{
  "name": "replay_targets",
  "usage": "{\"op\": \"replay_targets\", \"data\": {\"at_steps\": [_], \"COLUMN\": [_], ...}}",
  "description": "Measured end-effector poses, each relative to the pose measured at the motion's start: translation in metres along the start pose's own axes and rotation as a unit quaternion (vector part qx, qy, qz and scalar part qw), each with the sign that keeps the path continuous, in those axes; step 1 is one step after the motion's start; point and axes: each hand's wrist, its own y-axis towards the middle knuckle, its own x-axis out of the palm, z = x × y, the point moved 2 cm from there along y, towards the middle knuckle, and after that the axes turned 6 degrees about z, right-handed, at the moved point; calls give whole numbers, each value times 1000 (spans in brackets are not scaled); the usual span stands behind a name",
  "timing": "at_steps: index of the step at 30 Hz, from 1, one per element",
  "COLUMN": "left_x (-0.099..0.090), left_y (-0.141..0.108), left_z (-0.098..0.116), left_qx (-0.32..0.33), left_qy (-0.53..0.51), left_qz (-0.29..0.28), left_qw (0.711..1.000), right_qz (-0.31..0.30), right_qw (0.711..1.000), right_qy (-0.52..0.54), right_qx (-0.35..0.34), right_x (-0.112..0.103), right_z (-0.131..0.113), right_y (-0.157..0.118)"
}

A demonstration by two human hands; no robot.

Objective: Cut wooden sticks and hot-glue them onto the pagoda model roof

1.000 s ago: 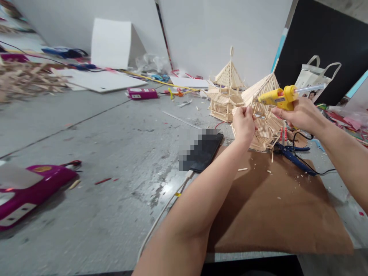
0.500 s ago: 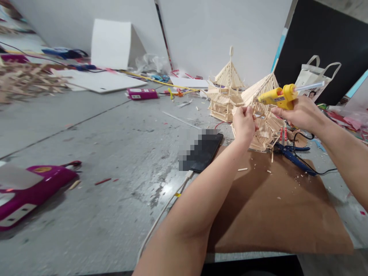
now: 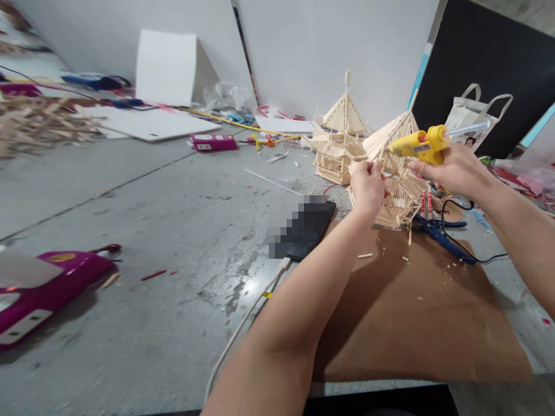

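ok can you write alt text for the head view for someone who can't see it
A person's right hand holds a yellow glue gun up to a wooden stick model, with the left hand close by. A second stick model stands behind to the left; a brown sheet lies in front.

- Glue gun (image 3: 420, 145): yellow, held approx. horiz., nozzle pointing L nr model's roof; clear stick (image 3: 470, 127) out back.
- Stick model (image 3: 405, 195): pale wood, tiered, pointed roof, standing upright, partly hidden behind gun.
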Motion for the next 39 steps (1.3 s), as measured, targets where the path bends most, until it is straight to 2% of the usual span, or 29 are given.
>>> {"op": "replay_targets", "data": {"at_steps": [4,10,20,31,39], "left_x": [1,0,-1,0,0], "left_y": [0,-1,0,-3,-4], "left_z": [2,5,11,16,16], "left_qx": [-2,-11,-32,-100,-102], "left_qy": [14,19,20,-16,-22], "left_qz": [-6,-4,-10,-25,-24], "left_qw": [1000,1000,999,995,994], "right_qz": [14,-1,-8,-8,-12], "right_qw": [998,987,992,988,990], "right_qy": [60,154,122,147,132], "right_qx": [28,56,40,45,45], "right_x": [0,3,9,12,13], "right_z": [11,23,16,16,18], "right_y": [-1,1,3,3,5]}}
